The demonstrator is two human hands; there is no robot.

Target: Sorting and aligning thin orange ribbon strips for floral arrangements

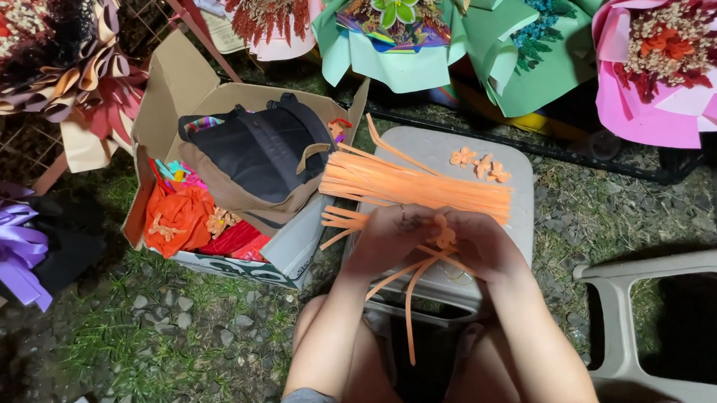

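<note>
Both hands meet over the near edge of a grey plastic stool, the left hand and right hand together pinching a folded orange paper strip, its tails trailing toward six o'clock, with a bundle of orange strips lying at twelve o'clock

Both hands meet over a grey stool: the left hand and right hand pinch a folded orange strip, its ends trailing toward 6 o'clock. A bundle of orange strips lies just beyond, at 12. Small orange flowers sit at 1 o'clock. A cardboard box with a black bag stands at 10.
</note>
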